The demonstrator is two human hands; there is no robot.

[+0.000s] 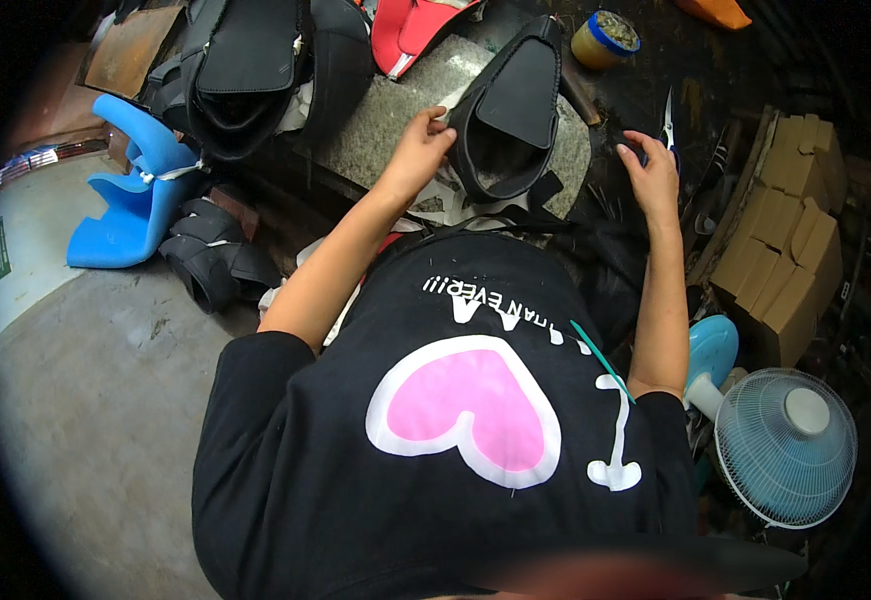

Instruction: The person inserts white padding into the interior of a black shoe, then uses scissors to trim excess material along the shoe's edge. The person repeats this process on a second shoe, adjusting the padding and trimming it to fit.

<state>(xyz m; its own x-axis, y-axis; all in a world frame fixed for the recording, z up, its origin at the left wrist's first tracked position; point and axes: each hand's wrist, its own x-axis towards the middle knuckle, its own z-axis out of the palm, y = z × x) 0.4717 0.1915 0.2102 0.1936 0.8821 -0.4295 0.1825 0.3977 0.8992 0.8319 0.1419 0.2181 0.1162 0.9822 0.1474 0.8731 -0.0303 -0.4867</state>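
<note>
A black shoe upper (521,95), with its opening toward me, sits on a worn grey stone slab (366,135) in front of me. My left hand (423,150) is at its left edge, the thumb and fingers closed around a pale strip along that side. My right hand (653,175) is raised to the right of the upper, thumb and forefinger apart, with nothing visible between them. Just beyond it lie scissors (669,122) with blue handles, partly hidden by the fingers. A wooden tool handle (581,100) rests between the upper and my right hand.
A jar with a blue rim (606,40) stands at the back. Black uppers (246,50) and a red piece (416,30) lie at the far left and centre. Blue foam sheets (126,200) are at left; cardboard boxes (781,240) and a fan (786,445) at right.
</note>
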